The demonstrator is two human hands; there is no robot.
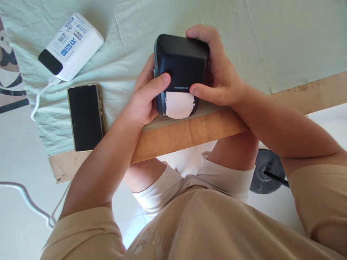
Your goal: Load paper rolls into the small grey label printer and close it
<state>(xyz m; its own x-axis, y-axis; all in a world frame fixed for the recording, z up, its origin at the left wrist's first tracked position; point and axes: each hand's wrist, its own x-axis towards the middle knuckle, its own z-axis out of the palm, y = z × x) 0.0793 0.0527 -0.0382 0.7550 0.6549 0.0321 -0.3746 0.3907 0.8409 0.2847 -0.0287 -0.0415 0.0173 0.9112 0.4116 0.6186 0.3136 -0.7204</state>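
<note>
A black label printer (pixel 183 63) with "NIIMBOT" lettering is held up between both my hands, just over the table's front edge. From its lower end sticks out a piece of white label paper (pixel 179 104) with ragged sides. My left hand (pixel 148 94) grips the printer's left side, thumb on top and fingers hidden beneath. On the opposite side, my right hand (pixel 217 72) is wrapped round the printer, its thumb near the lettering and its index finger at the far right corner.
A white power bank (pixel 78 47) with a plugged-in cable (pixel 38 99) lies at the back left. Closer in, a smartphone (pixel 85 117) rests face up. Green cloth (pixel 271 39) covers the table, leaving a wooden front edge (pixel 189 131). A round black base (pixel 267 171) stands on the floor.
</note>
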